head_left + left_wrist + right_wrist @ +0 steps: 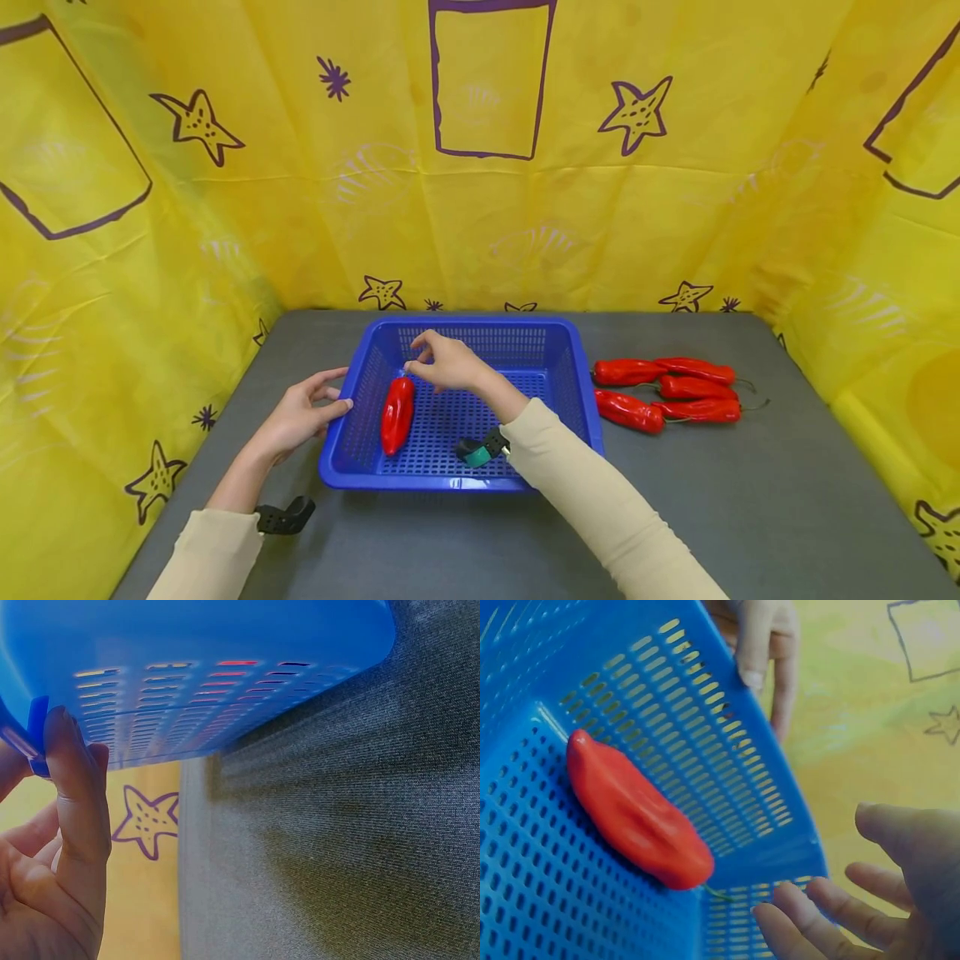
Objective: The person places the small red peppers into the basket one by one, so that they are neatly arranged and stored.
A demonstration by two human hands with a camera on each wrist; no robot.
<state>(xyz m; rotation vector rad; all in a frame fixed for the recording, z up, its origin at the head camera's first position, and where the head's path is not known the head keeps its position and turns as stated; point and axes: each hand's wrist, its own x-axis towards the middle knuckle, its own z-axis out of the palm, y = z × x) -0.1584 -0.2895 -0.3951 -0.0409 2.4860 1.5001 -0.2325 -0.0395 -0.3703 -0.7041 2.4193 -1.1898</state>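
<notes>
A blue plastic basket (459, 482) with slotted walls stands on the dark table, and one red pepper (397, 415) lies along the left side of its floor. My left hand (294, 418) holds the basket's left rim between thumb and fingers; the left wrist view shows the fingers (79, 795) at that rim. Above the far left part of the basket is my right hand (450, 364), near the pepper's stem end. In the right wrist view its fingers are spread and loosely bent, apart from the pepper (637, 814), with nothing between them.
Several red peppers (628, 411) with green stems lie in a group on the grey table (720, 508), just right of the basket. Yellow patterned cloth (487, 233) rises behind and at both sides. A black camera strap (285, 517) is on the left wrist.
</notes>
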